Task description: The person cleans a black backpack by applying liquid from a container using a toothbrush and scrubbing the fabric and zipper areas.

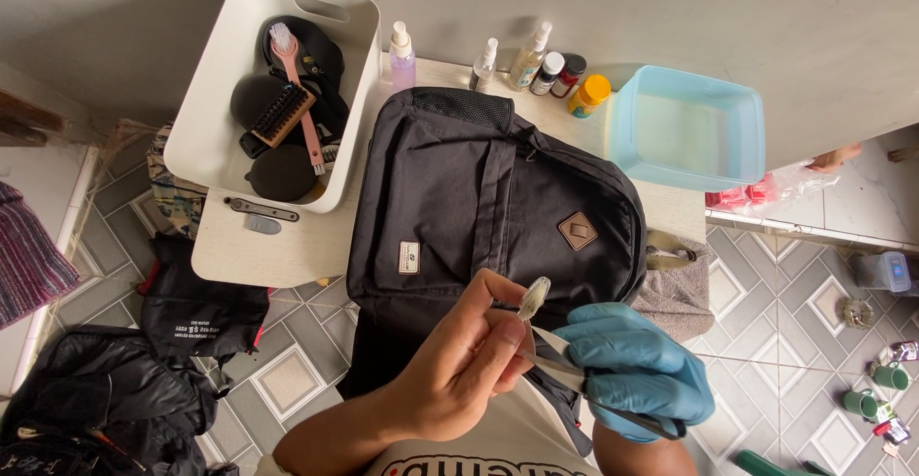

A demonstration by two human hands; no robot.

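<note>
I read the step as brushing the black backpack (pixel 488 198) at table centre. My left hand (pixel 459 371) pinches the toothbrush (pixel 534 297) shut; my gloved right hand (pixel 632 366), at 3 o'clock, clamps a strap. Next, bristles must meet fabric.

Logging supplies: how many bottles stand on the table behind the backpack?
6: a purple spray bottle, clear spray bottle, yellowish spray bottle, two small dark jars, orange jar. More may hide behind the backpack.

A blue rubber glove covers the right hand (pixel 637 366); the left hand (pixel 464 366) is bare.
</note>
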